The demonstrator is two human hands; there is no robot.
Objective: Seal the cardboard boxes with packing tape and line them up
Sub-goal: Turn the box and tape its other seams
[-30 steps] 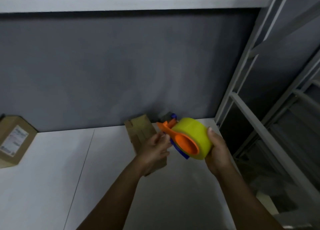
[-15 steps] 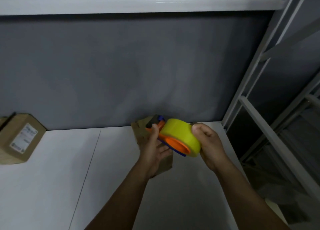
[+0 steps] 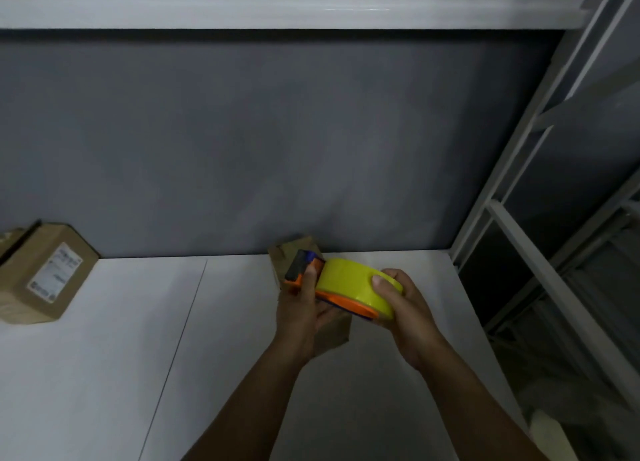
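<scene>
Two cardboard boxes sat on your white desk, well apart. At the far left, the labelled box rested against the grey back wall; it was plain brown card with a white printed label on the side turned toward you, its flaps down, and whatever it held was hidden. A sliver of something else brown showed at the very left edge, too cut off to identify.

Further right, near the back of the desk, the small box lay beneath your hands, mostly covered by them; its flaps looked closed, so nothing inside showed, and I cannot tell whether tape was already on it.

Your left hand was curled around the front of the tape dispenser, thumb pressed along the orange body just beside the dark blade end, fingers wrapped underneath. The dispenser was orange with a blue part under the roll, tilted and held just above the small box; whether it touched the card I cannot tell. The roll of tape was bright yellow and wide, seated on the orange hub.

Your right hand gripped that roll from the right, thumb on top and fingers closed behind it. White metal shelving stood to the right of the desk.
</scene>
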